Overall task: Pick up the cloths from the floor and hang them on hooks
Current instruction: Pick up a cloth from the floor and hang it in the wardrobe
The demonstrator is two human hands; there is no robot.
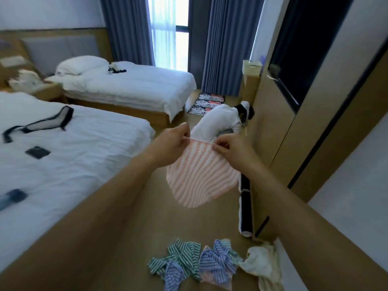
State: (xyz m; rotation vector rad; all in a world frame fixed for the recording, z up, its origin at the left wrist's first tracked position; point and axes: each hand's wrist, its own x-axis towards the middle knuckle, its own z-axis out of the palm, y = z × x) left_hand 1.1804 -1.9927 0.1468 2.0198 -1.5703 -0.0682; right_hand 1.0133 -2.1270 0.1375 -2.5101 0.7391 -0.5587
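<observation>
Soft daylight enters through the window (168, 32) between the curtains (130, 30), blown out to glare, while the room stays evenly lit, wide-angle bending warps the edges, and the bed (63, 164) at left looks perhaps motion-blurred.

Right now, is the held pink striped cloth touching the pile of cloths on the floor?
Apart. The head view shows the pink striped cloth hanging from both hands, bare floor visible between its lower edge and the pile of cloths.

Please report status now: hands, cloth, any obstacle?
Left hand and right hand pinch pink striped cloth, lifted. Other cloths on floor. No hooks visible.
</observation>
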